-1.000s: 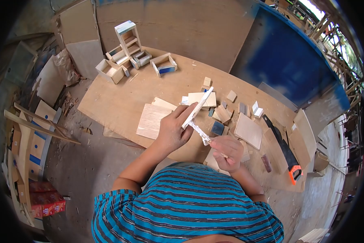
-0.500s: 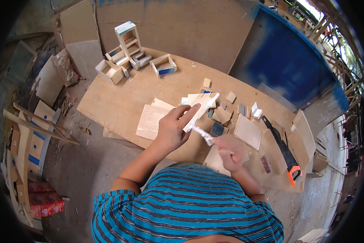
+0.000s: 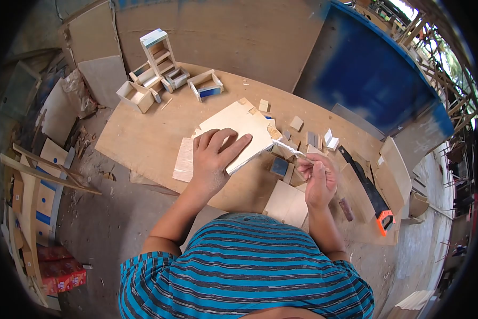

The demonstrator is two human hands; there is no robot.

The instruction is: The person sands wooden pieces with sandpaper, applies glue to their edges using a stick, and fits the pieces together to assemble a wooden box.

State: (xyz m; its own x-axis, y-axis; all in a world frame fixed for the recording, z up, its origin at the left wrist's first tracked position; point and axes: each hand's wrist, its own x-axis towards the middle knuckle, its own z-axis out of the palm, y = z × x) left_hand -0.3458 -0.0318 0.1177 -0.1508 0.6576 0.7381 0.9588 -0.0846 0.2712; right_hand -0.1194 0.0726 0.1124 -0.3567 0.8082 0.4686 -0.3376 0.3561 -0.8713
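Note:
My left hand [image 3: 216, 159] grips a pale wooden panel [image 3: 239, 127] above the table, its fingers spread over the upper face. Notches show along the panel's far side, and a white coating lines its near right edge. In my right hand [image 3: 318, 178] is a thin stick smeared with white paste [image 3: 289, 148], pinched between thumb and fingers. The stick's tip meets the panel's right corner. Partly under my left hand's side lies a flat wood piece [image 3: 183, 162].
Small wood offcuts [image 3: 296, 124] are scattered right of the panel. A handsaw [image 3: 367, 186] with an orange handle lies farther right. Small wooden boxes [image 3: 136, 97] and a tall wooden frame [image 3: 158, 52] stand at the table's far left. A square board [image 3: 285, 203] sits near my body.
The panel has turned from steeply tilted to flatter, so its broad face shows. My right hand has shifted up and right, bringing the stick to the panel's right corner.

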